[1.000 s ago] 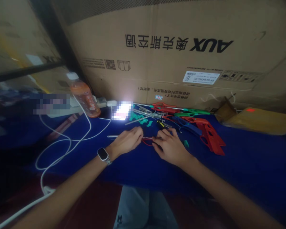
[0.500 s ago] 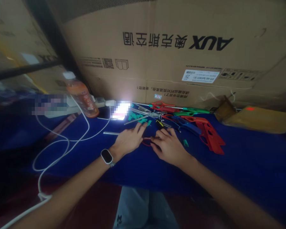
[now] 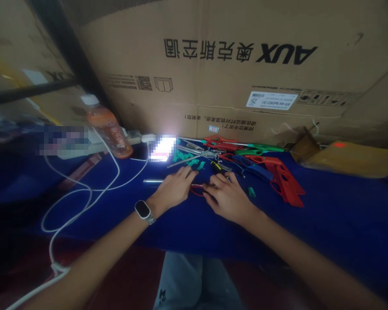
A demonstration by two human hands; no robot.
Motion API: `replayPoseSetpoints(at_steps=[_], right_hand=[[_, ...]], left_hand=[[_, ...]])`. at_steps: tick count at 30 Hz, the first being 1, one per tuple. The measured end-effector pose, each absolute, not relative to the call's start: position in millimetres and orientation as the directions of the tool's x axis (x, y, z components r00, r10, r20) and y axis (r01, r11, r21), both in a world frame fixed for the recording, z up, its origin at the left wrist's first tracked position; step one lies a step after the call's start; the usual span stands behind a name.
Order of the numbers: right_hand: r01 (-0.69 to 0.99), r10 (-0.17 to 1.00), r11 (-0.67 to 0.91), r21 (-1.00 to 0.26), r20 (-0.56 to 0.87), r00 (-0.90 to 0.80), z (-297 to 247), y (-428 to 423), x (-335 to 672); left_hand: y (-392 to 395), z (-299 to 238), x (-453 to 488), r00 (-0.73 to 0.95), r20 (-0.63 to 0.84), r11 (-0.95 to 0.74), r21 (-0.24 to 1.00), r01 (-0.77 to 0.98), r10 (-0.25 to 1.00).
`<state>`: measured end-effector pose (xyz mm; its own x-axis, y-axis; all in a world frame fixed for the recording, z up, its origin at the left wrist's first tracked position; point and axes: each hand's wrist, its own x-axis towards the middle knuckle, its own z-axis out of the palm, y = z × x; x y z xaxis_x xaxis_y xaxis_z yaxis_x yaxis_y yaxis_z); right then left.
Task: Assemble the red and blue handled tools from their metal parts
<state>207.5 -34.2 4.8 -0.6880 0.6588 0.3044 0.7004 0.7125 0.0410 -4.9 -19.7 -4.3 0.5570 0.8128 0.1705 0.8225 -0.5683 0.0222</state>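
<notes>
Our left hand (image 3: 176, 188) lies loosely open over the rod (image 3: 152, 181). Our right hand (image 3: 228, 198), curled, touches the red loop (image 3: 197, 191) between them; can't tell if it's gripping. Scissors (image 3: 286, 184) sit right.

"AUX" upside down on cardboard box (image 3: 245, 86)

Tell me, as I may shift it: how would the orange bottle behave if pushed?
The orange bottle stands upright, tall and narrow, so a high push would probably tip it. It looks nearly full, so it is likely heavy for its size. Its round body may roll if toppled.
</notes>
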Motion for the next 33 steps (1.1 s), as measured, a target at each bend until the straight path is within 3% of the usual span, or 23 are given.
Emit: replayPoseSetpoints(at_steps=[4,10,15,20,33], right_hand=[[0.702,0.662,0.711,0.039,0.299,-0.687,6,-34,208],[0.7,0.66,0.714,0.025,0.312,-0.684,5,-33,208],[0.699,0.659,0.715,0.013,0.322,-0.68,4,-34,208],[0.702,0.661,0.713,0.001,0.333,-0.672,4,-33,207],[0.708,0.669,0.706,0.005,0.325,-0.668,4,-33,206]], left_hand=[[-16,-13,-10,0.546,0.259,-0.586,0.106,0.803,0.796],[-12,-17,-22,0.426,0.399,-0.576,0.437,0.691,0.812],[-10,-13,-37,0.422,0.451,-0.617,0.549,0.563,0.787],[-11,-13,-52,0.529,0.379,-0.641,0.571,0.512,0.76],[-22,-9,-54,0.546,0.352,-0.64,0.549,0.537,0.76]])
